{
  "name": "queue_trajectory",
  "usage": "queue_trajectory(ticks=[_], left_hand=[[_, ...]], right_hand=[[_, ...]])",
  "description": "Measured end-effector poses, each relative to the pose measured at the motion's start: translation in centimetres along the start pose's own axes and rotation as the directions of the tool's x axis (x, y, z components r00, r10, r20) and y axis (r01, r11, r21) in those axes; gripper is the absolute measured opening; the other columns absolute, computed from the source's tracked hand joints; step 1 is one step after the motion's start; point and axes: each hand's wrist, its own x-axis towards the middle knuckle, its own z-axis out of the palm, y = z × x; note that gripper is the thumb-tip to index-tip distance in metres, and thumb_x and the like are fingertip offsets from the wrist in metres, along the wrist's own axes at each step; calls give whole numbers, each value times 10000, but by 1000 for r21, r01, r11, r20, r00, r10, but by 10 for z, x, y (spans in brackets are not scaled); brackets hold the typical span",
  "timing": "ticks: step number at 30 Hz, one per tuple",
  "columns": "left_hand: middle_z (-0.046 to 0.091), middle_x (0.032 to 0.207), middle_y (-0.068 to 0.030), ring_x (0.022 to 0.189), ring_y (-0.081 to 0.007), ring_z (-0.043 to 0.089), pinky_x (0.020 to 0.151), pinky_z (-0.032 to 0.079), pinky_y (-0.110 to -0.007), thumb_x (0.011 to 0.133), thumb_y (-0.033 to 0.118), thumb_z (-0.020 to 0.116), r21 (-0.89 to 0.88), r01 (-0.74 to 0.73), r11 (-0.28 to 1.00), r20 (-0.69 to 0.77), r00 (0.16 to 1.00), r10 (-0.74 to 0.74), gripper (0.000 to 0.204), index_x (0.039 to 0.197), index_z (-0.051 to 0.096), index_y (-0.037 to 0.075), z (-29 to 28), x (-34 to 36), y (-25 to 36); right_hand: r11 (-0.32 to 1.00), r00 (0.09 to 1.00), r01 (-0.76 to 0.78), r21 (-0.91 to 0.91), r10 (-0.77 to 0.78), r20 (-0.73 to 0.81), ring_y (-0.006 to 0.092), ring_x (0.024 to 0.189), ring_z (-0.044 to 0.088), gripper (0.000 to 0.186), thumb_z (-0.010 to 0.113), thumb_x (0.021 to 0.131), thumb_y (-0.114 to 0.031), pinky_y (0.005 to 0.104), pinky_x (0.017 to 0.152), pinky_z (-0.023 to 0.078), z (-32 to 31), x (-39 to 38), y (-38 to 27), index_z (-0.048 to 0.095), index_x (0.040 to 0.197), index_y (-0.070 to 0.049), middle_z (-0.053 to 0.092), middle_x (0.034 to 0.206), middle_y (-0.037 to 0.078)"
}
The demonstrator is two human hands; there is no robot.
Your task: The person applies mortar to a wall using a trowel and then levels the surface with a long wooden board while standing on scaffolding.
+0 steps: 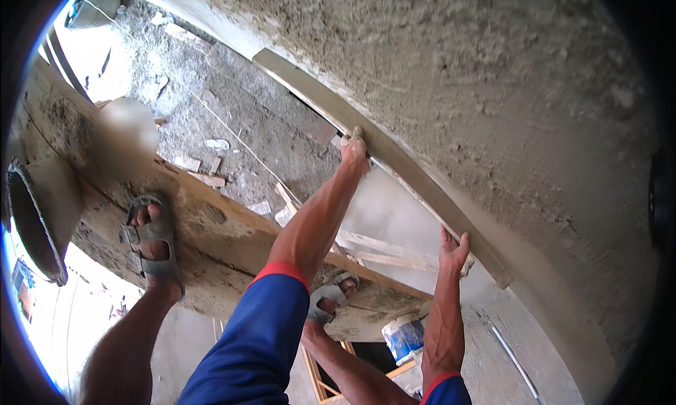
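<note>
A long, flat, mortar-coated straightedge (415,178) lies along the rough grey plastered wall (507,116), slanting from upper left to lower right. Around its near edge, close to the middle, my left hand (354,149) is closed, smeared with mortar. My right hand (453,250) grips the same edge nearer the lower right end, its thumb and fingers at the edge. The fingertips behind the straightedge are partly hidden. Both arms reach up from below in blue sleeves with red cuffs.
My sandalled feet stand on a mortar-stained wooden plank scaffold (211,218). A dark mortar bucket (35,222) sits at its left. Below are rubble-strewn ground (204,74), a string line, a blue-and-white pail (403,338) and a pale pipe (514,359). One patch at left is blurred.
</note>
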Motion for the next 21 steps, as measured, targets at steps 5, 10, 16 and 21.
queue_trajectory(ticks=[5, 10, 16, 21], left_hand=[[579, 1111, -153, 969, -290, 603, 809, 542, -437, 955, 284, 548, 41, -47, 998, 13, 999, 46, 410, 1226, 427, 1, 15, -33, 41], [598, 1049, -148, 884, -273, 620, 769, 557, -423, 963, 278, 537, -22, -189, 982, 67, 979, 190, 370, 1187, 453, -4, 23, -57, 121], [596, 1016, -144, 870, -272, 623, 771, 561, -449, 966, 262, 528, -87, -366, 927, 120, 920, 374, 341, 1135, 467, -27, 38, -88, 214], [625, 998, -55, 860, -222, 617, 726, 537, -396, 937, 328, 576, -69, -473, 878, 99, 873, 478, 334, 1138, 537, 65, 49, -119, 271]], right_hand=[[996, 998, -24, 86, 20, 54, 369, 1357, 295, 510, 448, 988, -306, 559, 1112, 290, 2, -3, 16, 337, 1379, 2, 337, 1453, 183], [978, 988, -107, 178, 84, 132, 357, 1327, 354, 505, 499, 966, -296, 552, 1111, 289, 43, -35, 52, 391, 1326, 41, 418, 1396, 188], [963, 961, -168, 213, 111, 254, 356, 1328, 352, 507, 492, 966, -307, 551, 1114, 287, 95, -88, 90, 394, 1326, 36, 423, 1395, 176], [925, 937, -267, 269, 184, 298, 361, 1325, 359, 500, 491, 965, -319, 560, 1100, 300, 128, -122, 112, 411, 1321, 23, 440, 1390, 163]])
